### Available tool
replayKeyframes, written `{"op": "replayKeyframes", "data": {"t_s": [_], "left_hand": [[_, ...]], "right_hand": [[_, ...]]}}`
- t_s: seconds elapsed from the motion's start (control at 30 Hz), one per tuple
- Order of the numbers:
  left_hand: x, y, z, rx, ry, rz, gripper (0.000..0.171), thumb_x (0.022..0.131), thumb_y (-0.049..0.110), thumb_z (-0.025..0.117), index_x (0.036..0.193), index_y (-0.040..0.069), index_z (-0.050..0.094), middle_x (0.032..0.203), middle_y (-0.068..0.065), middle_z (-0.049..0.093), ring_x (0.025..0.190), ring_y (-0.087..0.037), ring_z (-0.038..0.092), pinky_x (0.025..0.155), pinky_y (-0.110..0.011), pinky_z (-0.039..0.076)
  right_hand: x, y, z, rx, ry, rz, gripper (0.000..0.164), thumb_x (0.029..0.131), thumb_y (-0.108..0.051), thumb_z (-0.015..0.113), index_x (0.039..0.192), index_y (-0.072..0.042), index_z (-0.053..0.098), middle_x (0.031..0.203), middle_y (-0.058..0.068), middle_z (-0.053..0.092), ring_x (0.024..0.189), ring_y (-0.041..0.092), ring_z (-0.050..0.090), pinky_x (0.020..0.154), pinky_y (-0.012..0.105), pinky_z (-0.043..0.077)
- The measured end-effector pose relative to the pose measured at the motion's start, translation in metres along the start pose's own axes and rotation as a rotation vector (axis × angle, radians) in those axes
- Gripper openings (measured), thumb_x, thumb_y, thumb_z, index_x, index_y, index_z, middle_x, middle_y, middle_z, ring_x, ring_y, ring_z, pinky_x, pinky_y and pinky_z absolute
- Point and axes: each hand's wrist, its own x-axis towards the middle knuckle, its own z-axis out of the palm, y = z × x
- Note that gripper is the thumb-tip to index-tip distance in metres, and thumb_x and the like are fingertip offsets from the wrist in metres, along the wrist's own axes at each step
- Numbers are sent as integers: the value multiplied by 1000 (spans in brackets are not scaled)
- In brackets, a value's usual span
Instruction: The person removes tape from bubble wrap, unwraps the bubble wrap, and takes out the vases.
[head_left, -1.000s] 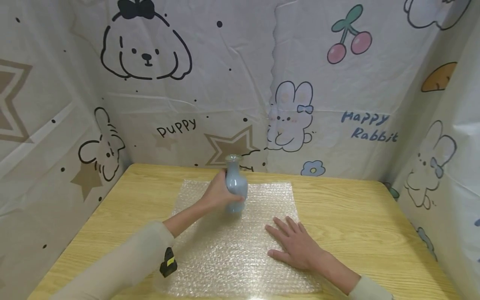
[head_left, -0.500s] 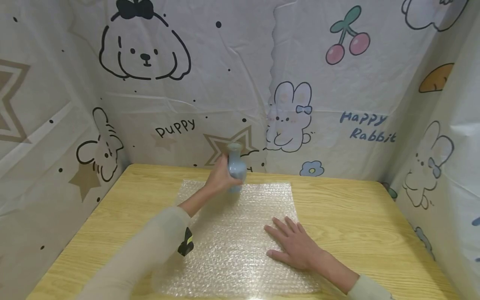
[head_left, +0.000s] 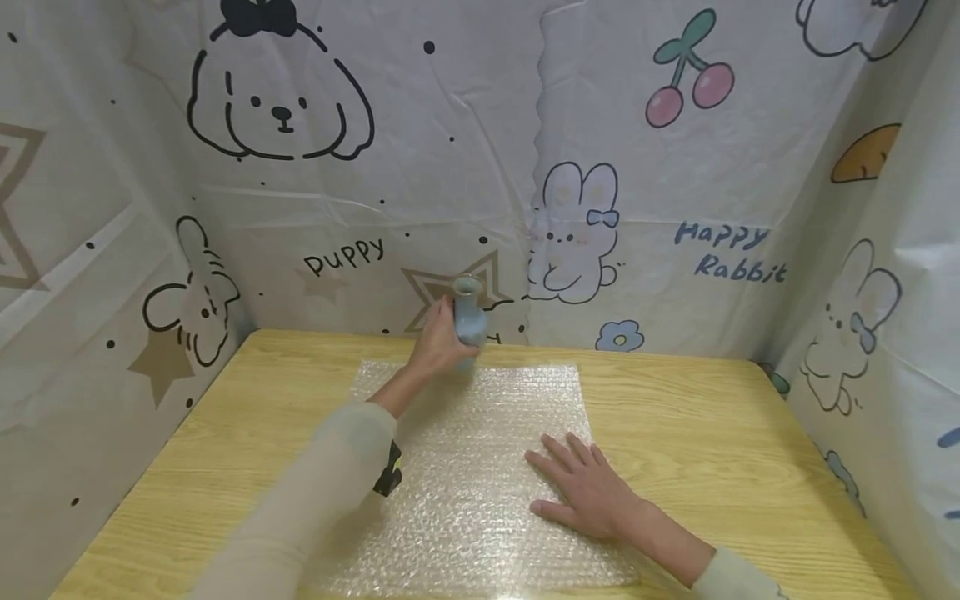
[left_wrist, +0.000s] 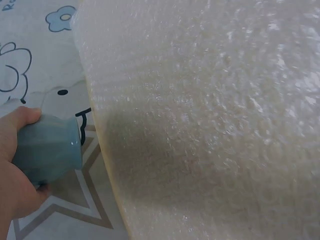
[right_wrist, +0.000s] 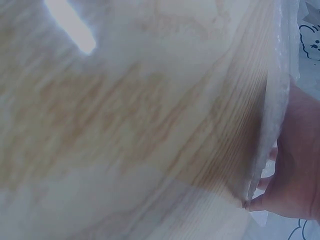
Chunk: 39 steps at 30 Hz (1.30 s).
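A pale blue-grey vase (head_left: 470, 321) with a narrow neck and flared lip stands roughly upright in my left hand (head_left: 437, 340), near the table's back edge. My thumb and fingers wrap round its body. In the left wrist view, the vase's base (left_wrist: 75, 142) shows against the wall cloth, apart from the bubble wrap. That sheet of clear bubble wrap (head_left: 480, 467) lies spread on the table. My right hand (head_left: 588, 492) rests on its right side, palm down with fingers spread. In the right wrist view, the right hand's fingers (right_wrist: 257, 204) touch the sheet's edge.
The wood-grain table (head_left: 697, 442) reaches out on both sides of the sheet. A white cloth (head_left: 420, 183) printed with cartoon animals hangs behind and at both sides. A black device (head_left: 388, 471) sits at my left cuff.
My left hand has carried the vase away from me, from over the sheet to the table's back edge. The right hand has stayed in place.
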Motion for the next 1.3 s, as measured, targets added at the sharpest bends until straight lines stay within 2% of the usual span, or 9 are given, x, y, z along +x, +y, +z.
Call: {"op": "replayKeyframes", "data": {"t_s": [0.37, 0.63, 0.9, 1.1, 1.3], "left_hand": [[5, -6, 14, 10, 43, -36, 99, 74, 12, 87, 150, -4, 27, 147, -23, 36, 131, -39, 43, 108, -52, 40], [6, -10, 23, -45, 77, -54, 102, 73, 8, 87, 152, -3, 24, 149, -24, 34, 133, -40, 41, 111, -52, 38], [6, -20, 26, -95, 71, -87, 100, 77, 9, 85, 153, -2, 21, 148, -24, 33, 134, -40, 40, 111, -52, 37], [7, -28, 29, -100, 97, -80, 99, 76, 8, 86, 151, -3, 22, 146, -24, 35, 132, -41, 41, 111, -52, 37], [10, -29, 33, -82, 99, -73, 99, 75, 8, 86, 151, -5, 23, 146, -25, 34, 133, -42, 40, 111, -52, 37]], "right_hand": [[-1, 1, 1, -18, -5, 8, 68, 101, -58, 43, 155, -17, 39, 158, 20, 31, 139, 55, 26, 107, 73, 26], [-1, 1, 1, -20, -4, 9, 67, 101, -58, 44, 154, -17, 39, 158, 19, 31, 139, 55, 26, 107, 72, 26], [-1, 1, 2, -10, -11, 11, 67, 101, -58, 42, 155, -17, 38, 159, 19, 30, 140, 54, 25, 107, 73, 26], [-1, 1, 2, -9, -13, 11, 68, 101, -58, 42, 155, -17, 38, 159, 19, 30, 140, 54, 24, 108, 73, 25], [-1, 2, 2, -9, -10, 13, 68, 101, -59, 42, 155, -17, 38, 159, 19, 30, 140, 54, 25, 108, 72, 25]]}}
